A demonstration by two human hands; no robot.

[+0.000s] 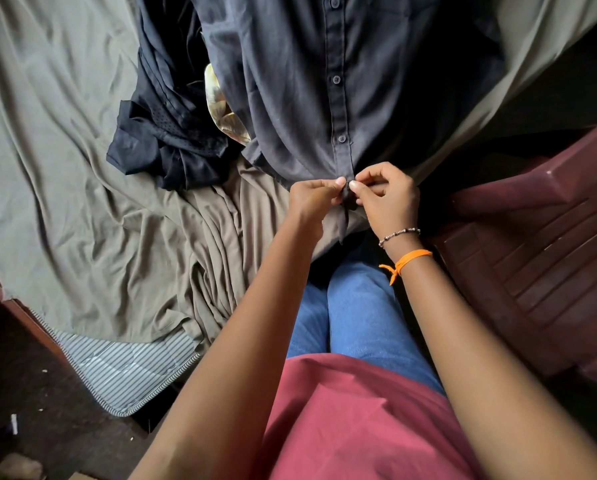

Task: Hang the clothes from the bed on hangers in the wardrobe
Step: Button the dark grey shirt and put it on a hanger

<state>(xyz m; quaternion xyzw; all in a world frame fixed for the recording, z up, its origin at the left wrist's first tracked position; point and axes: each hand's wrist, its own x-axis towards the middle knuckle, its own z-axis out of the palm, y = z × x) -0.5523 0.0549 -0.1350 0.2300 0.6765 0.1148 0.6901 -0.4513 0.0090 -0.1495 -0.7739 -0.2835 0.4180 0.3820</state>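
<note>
A dark navy button-up shirt (307, 81) lies spread flat on the bed with its button placket running down the middle, several buttons fastened. My left hand (312, 202) and my right hand (385, 199) meet at the shirt's bottom hem, each pinching the placket edge around the lowest button. To the left of the shirt sits a crumpled pile of dark clothes (165, 133), with a yellowish patterned cloth (221, 105) peeking out between them. No hanger or wardrobe is in view.
A rumpled olive-grey sheet (82, 202) covers the bed, over a striped mattress (127, 372) at the lower left. A maroon plastic chair (539, 244) stands close on the right. Dark floor (30, 393) shows at the lower left.
</note>
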